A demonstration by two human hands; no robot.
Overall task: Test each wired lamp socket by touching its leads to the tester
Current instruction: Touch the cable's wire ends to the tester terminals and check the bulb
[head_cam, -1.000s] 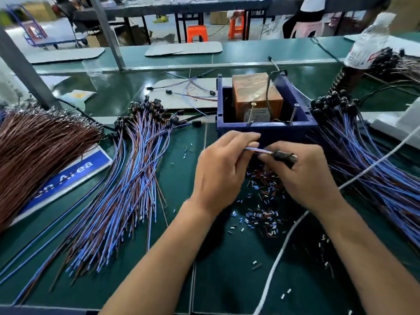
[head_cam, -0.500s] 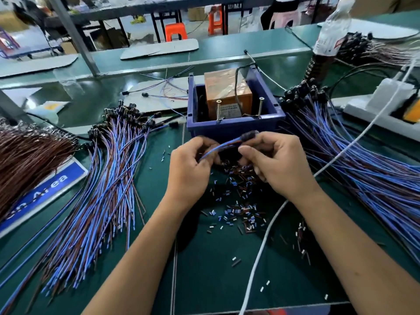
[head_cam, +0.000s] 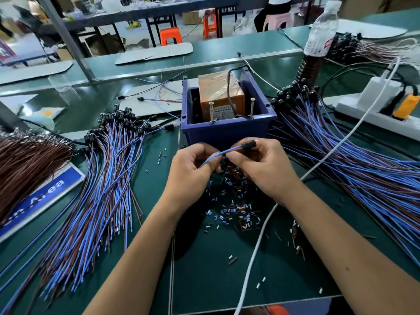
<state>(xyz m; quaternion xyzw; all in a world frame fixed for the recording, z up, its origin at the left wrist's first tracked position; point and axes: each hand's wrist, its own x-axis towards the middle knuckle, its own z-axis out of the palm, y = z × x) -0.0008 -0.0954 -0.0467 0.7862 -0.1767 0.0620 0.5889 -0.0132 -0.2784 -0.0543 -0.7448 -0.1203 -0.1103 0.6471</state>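
Just in front of the blue bin [head_cam: 227, 133], the right hand [head_cam: 261, 164] pinches a black socket [head_cam: 248, 144], its open end pointing right. The blue and brown leads [head_cam: 218, 154] run left and slightly down from it into the left hand [head_cam: 193, 169], whose curled fingers pinch them. So the long axis lies across the bin's front wall, and the left hand is nearer the free ends. The tester [head_cam: 221, 94] stands inside the bin; its two upright screws [head_cam: 251, 108], likely the contacts, rise just behind that wall, so the ends must probably swing up and away.

Wire bundles [head_cam: 102, 189] crowd the bench's [head_cam: 204, 280] left and right sides. The blue bin [head_cam: 227, 133] blocks the middle toward the far edge. Green mat lies open at the near edge, crossed by a white cable [head_cam: 254, 246].
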